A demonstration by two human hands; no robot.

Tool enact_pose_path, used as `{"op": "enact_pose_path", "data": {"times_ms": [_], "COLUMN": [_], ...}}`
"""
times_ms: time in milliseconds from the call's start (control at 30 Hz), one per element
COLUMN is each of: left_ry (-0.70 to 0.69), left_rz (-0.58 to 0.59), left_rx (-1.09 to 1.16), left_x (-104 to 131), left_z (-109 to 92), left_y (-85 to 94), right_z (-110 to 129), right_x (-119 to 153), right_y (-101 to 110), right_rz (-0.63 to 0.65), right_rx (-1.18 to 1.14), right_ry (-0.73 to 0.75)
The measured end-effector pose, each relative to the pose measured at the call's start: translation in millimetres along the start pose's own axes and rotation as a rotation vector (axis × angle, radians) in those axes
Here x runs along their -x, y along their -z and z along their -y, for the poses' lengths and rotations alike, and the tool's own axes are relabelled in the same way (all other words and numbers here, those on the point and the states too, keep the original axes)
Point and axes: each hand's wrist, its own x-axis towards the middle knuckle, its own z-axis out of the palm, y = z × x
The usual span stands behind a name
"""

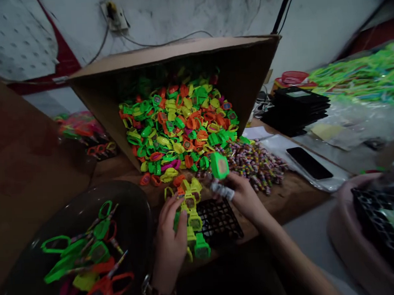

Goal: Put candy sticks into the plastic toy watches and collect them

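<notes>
My left hand [171,235] rests low at the centre, its fingers apart and touching the left side of a cluster of yellow toy watches [191,208]. A green toy watch [202,247] lies at the near end of that cluster. My right hand [243,193] is raised over the table, closed around a wrapped candy tube [222,190] with a light printed wrapper. A green toy watch [220,165] stands just above the tube, at the fingertips; its contact with them is blurred. Between the hands sits a black grid tray [218,220].
A cardboard box [179,50] on its side spills coloured toy watches [179,126]. Candy tubes [256,162] are heaped beside it. A dark bowl [134,198] stands left; a phone [309,163], stacked black trays [296,108] and a pink tub [340,219] are right.
</notes>
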Motion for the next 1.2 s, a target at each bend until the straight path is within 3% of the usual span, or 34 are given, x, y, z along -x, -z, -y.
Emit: {"op": "enact_pose_path", "data": {"times_ms": [67, 133, 267, 567, 800, 1000, 1100, 1200], "left_ry": [-0.064, -0.123, -0.154, -0.133, -0.138, -0.138, -0.139, -0.132], "left_rz": [0.07, 0.15, 0.176, 0.089, 0.111, 0.09, 0.107, 0.145], "left_rx": [-0.097, -0.201, -0.296, -0.255, -0.258, -0.244, -0.278, -0.32], "left_x": [-1.0, 0.4, 5.6, 10.6, 9.5, 7.0, 7.4, 12.5], "left_z": [-0.6, -2.3, -6.9, -10.8, -8.5, -7.8, -10.6, -15.5], "left_y": [3.2, 4.3, 1.5, -7.0, -7.8, -9.1, -7.4, -5.2], "right_z": [-31.8, -53.6, -69.0, -59.4, -59.7, -56.6, -53.0, -32.3], "right_x": [28.5, 47.7, 57.4, 50.2, 52.1, 46.1, 40.6, 27.3], "right_y": [-8.7, -28.8, -51.0, -35.2, -42.5, -49.9, -34.0, 1.6], "right_rz": [-0.063, -0.037, 0.093, 0.385, 0.326, 0.39, 0.448, 0.533], "right_rx": [-0.118, -0.173, -0.076, 0.137, 0.203, 0.239, 0.182, 0.242], "right_ry": [-0.173, -0.25, -0.184, -0.131, -0.199, -0.183, -0.118, -0.001]}}
